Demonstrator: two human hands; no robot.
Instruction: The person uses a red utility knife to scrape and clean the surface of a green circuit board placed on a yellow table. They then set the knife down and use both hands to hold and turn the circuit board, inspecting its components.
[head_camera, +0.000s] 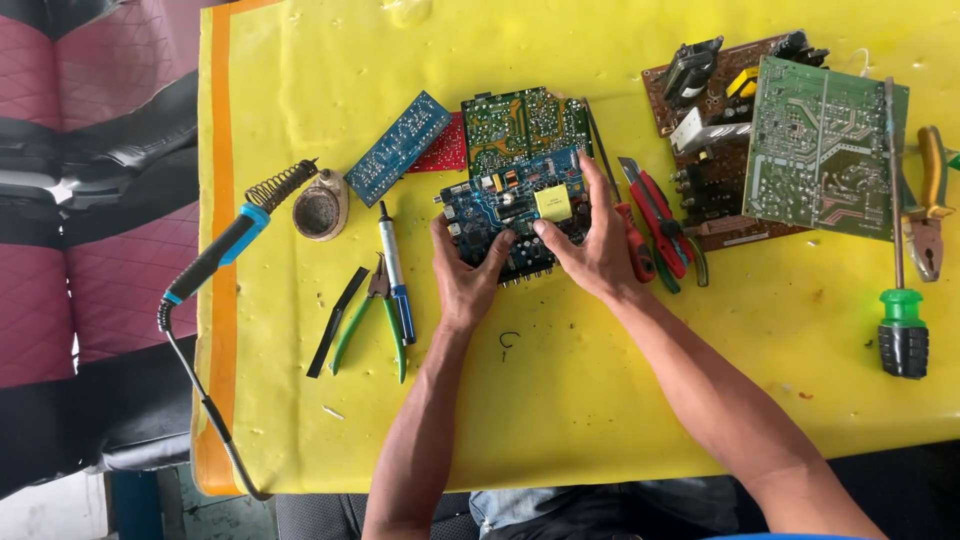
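A blue circuit board (505, 198) with a yellow square part lies near the middle of the yellow table (560, 390). My left hand (465, 272) grips its near left edge, thumb on top. My right hand (592, 240) holds its right side, fingers spread over the board's edge and thumb near the yellow part. A green circuit board (525, 122) lies just beyond the blue one, partly under it.
Left: a soldering iron (225, 250) on its coil stand, a round tin (320, 210), a desoldering pump (396, 275), green-handled cutters (370, 315), a blue board (398, 148). Right: red-handled tools (655, 225), stacked brown and green boards (825, 150), pliers (930, 205), a green-and-black screwdriver (900, 310).
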